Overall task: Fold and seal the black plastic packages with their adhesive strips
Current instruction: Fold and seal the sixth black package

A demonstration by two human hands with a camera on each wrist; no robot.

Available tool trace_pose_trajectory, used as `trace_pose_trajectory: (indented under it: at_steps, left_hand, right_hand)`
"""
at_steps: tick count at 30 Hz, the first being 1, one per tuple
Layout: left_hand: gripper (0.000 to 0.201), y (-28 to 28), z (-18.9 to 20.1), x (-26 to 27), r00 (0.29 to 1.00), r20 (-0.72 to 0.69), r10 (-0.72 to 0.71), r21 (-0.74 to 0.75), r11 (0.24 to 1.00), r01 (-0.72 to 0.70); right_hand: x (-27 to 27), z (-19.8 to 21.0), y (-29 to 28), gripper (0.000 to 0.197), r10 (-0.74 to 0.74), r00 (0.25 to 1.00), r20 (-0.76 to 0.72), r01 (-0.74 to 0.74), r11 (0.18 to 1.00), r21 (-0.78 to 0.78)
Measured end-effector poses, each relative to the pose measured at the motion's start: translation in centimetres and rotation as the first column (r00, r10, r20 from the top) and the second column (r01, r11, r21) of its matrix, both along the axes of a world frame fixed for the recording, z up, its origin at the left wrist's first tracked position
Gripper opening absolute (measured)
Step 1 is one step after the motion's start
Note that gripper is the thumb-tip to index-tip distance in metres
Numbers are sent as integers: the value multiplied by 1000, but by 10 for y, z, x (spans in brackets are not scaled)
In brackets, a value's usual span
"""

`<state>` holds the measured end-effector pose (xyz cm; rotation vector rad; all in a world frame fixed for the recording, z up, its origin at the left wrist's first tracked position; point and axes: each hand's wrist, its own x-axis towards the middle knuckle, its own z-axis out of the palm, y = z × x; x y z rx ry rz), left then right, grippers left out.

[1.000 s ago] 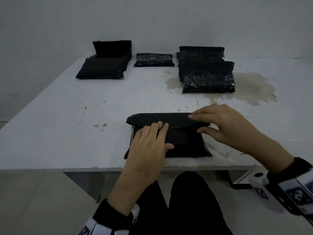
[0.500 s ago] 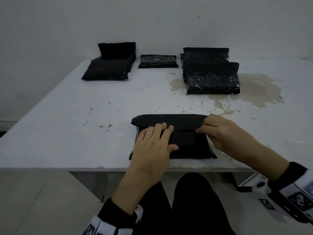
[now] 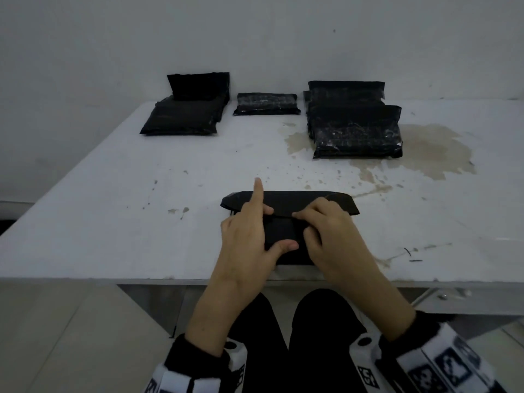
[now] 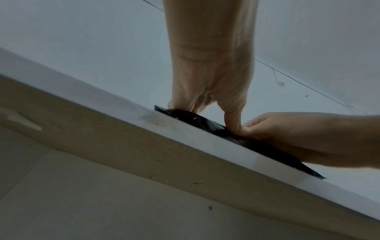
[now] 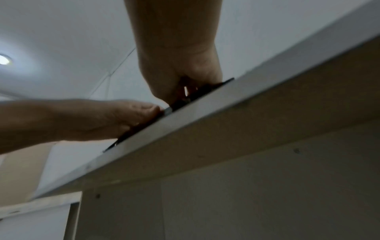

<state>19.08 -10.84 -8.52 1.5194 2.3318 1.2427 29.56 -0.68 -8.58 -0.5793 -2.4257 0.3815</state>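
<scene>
Sealing step: left hand grips the black plastic package, right hand pinches its folded flap edge; next, likely, pressing the flap flat.

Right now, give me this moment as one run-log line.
near package: at table front edge, flap folded over | left hand: holds it down, index finger raised | right hand: pinches flap edge
</scene>
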Motion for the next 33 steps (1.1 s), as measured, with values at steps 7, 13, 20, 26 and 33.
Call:
trace_pose_trajectory:
  at_steps: [7, 13, 20, 26, 33]
  left_hand:
    - [100, -8, -14, -10, 933, -312, 178, 90, 983, -157]
    - [94, -23, -9, -33, 943, -328, 56, -45, 996, -75]
    - [94, -21, 22, -40, 941, -338, -13, -182, 982, -51]
    - [39, 13, 37, -42, 919, -355, -172, -237, 967, 89]
    - [18, 17, 21, -31, 907, -418, -46, -141, 990, -16]
  right_hand:
    - [12, -11, -1, 53, 16, 996, 92, -29, 988, 149]
    - [11, -20, 2, 67, -31, 993, 112, 0, 964, 266]
    - [9, -25, 6, 68, -16, 999, 40, 2, 944, 329]
    - [8, -28, 8, 72, -31, 1000, 2, 28, 919, 394]
    - [8, -28, 8, 68, -50, 998, 34, 32, 916, 400]
